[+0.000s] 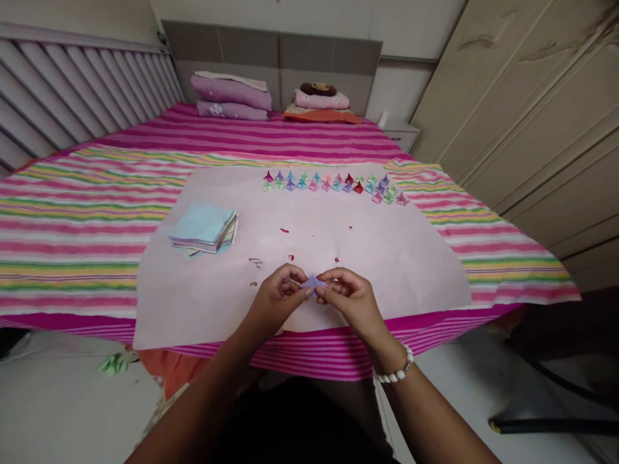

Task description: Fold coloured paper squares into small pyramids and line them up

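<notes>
Both hands pinch the purple folded paper: left hand on its left corner, right hand on its right, thumbs nearly meeting. It sits at the near edge of the pale sheet, centre. Should be feather-light, creased stiff, easily crushed; hold by folded corners, light pinch. Paper stack far left; finished-looking folded pieces in rows, far side.
</notes>
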